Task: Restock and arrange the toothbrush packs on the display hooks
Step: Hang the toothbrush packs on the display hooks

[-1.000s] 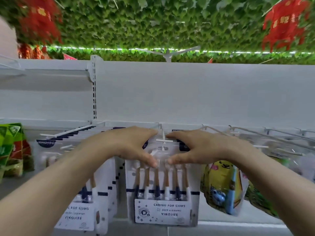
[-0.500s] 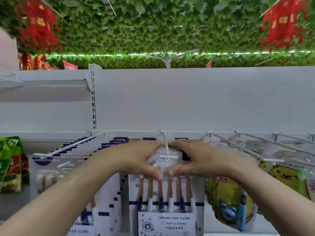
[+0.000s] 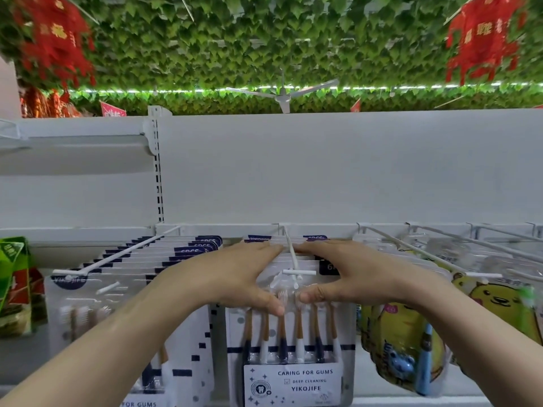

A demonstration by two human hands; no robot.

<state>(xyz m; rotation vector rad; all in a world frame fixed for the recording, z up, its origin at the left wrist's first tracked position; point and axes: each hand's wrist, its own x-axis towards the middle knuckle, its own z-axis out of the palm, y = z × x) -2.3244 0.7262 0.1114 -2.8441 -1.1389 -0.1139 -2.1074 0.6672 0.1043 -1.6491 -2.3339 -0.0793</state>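
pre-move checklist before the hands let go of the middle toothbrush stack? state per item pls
1. Left hand grips the middle stack: ok.
2. Right hand grips it from the other side: ok.
3. Packs threaded on the centre hook: ok.
4. Front label faces outward, upright: ok.
5. Front pack clear behind the hook's crossbar tip: cannot tell, thumbs and glare cover it.
6. Rear packs squared up: cannot tell.

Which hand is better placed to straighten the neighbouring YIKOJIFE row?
Left, probably. The left hand grips the middle packs on the side bordering that row; the right hand sits beyond the hook.
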